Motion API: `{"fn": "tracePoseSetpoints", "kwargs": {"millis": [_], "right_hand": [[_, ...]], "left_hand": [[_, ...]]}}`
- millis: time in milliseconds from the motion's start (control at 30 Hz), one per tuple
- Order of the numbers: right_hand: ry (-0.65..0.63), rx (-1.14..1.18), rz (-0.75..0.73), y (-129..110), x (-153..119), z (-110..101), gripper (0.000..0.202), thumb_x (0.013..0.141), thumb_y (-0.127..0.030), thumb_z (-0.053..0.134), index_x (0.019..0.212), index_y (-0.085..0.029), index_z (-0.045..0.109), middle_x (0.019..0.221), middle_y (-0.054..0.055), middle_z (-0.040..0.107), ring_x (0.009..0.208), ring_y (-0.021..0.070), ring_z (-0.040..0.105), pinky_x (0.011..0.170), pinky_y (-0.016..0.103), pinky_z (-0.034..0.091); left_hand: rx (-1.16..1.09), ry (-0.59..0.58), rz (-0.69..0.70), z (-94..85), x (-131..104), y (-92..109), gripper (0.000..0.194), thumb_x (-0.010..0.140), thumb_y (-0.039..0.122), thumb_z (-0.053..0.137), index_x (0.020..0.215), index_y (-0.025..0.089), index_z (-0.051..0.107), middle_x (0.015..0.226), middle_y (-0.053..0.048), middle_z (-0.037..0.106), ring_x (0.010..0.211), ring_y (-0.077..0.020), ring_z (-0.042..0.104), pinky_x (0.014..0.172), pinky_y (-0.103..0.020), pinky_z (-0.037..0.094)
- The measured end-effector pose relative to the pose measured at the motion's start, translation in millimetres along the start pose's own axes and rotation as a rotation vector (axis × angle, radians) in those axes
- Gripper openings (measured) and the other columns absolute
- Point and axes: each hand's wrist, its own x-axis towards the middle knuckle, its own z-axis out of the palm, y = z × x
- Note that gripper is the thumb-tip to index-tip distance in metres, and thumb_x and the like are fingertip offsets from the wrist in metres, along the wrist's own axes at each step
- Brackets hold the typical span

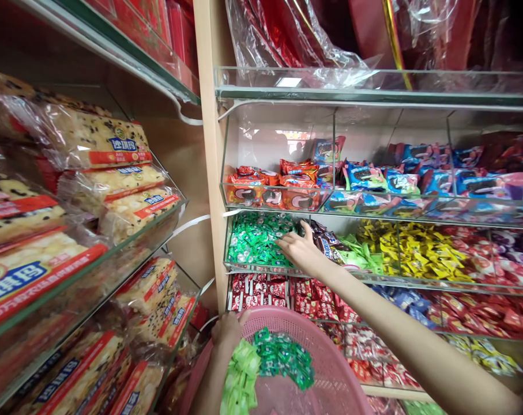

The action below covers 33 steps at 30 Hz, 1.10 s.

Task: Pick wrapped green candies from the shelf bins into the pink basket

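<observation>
My left hand (227, 333) is closed on the rim of a pink plastic basket (345, 363) at the bottom centre. Inside the basket lie dark green wrapped candies (282, 357) and a pile of light green packets (241, 377). My right hand (296, 245) reaches into a glass shelf compartment, over the right part of many small green candies (256, 236). Its fingers are spread, the thumb raised, and nothing shows between them. Just right of that hand are dark Snickers packets (326, 245) and more light green packets (360, 256).
Yellow candies (417, 248) fill the same shelf further right. Above sit orange and blue packets (365, 176) behind glass edges. Red candies (261, 291) lie below. Shelves of wrapped pastries (105, 141) stand left, beside a wooden post (211, 155).
</observation>
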Motion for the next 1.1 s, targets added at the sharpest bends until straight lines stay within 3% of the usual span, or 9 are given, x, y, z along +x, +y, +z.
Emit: {"fn": "tracePoseSetpoints", "kwargs": {"millis": [167,333,500,800,933,1100], "right_hand": [[-0.036,-0.001,-0.021,4,-1,0,0.024,0.091,-0.012,0.042,0.097,-0.019,0.064,0.083,0.004,0.064,0.091,0.0184,0.052,0.103,0.055,0.001],[-0.089,0.088,-0.022,16,5,-27,0.022,0.09,-0.016,0.046,0.098,-0.022,0.066,0.095,0.006,0.063,0.097,0.02,0.049,0.098,0.055,0.01],[-0.227,0.138,-0.065,18,13,-44,0.016,0.085,-0.015,0.055,0.095,-0.022,0.066,0.094,0.006,0.065,0.097,0.0213,0.048,0.095,0.056,0.013],[-0.423,0.19,-0.074,14,28,-33,0.019,0.073,-0.009,0.064,0.087,-0.022,0.067,0.109,0.006,0.065,0.111,0.0249,0.047,0.099,0.063,0.008],[-0.418,0.165,-0.061,16,26,-29,0.021,0.074,-0.008,0.062,0.09,-0.022,0.067,0.105,0.007,0.066,0.109,0.0243,0.049,0.1,0.062,0.01],[-0.398,0.193,-0.09,18,24,-27,0.018,0.074,-0.012,0.064,0.089,-0.022,0.067,0.115,0.008,0.062,0.119,0.0275,0.043,0.1,0.064,0.008]], "left_hand": [[-0.03,0.005,-0.015,2.4,2,-1,0.069,0.085,0.063,0.022,0.103,0.013,0.066,0.109,-0.02,0.065,0.102,-0.0346,0.06,0.08,-0.04,0.044],[-0.03,0.005,-0.013,3.7,2,-1,0.07,0.085,0.064,0.021,0.105,0.013,0.065,0.11,-0.02,0.065,0.103,-0.0347,0.06,0.08,-0.04,0.044],[-0.026,0.01,-0.001,3.1,2,-1,0.071,0.085,0.064,0.02,0.103,0.013,0.066,0.109,-0.02,0.066,0.102,-0.0341,0.061,0.078,-0.039,0.044],[-0.027,0.001,-0.004,1.8,1,-1,0.07,0.085,0.063,0.021,0.103,0.013,0.066,0.108,-0.02,0.066,0.102,-0.0357,0.061,0.079,-0.041,0.044],[-0.022,0.009,0.002,3.5,3,-2,0.07,0.086,0.063,0.021,0.103,0.013,0.066,0.108,-0.019,0.066,0.101,-0.0353,0.061,0.08,-0.041,0.045],[-0.007,0.034,0.011,6.4,5,-3,0.069,0.086,0.063,0.021,0.101,0.014,0.067,0.106,-0.02,0.067,0.099,-0.0337,0.062,0.079,-0.04,0.046]]}}
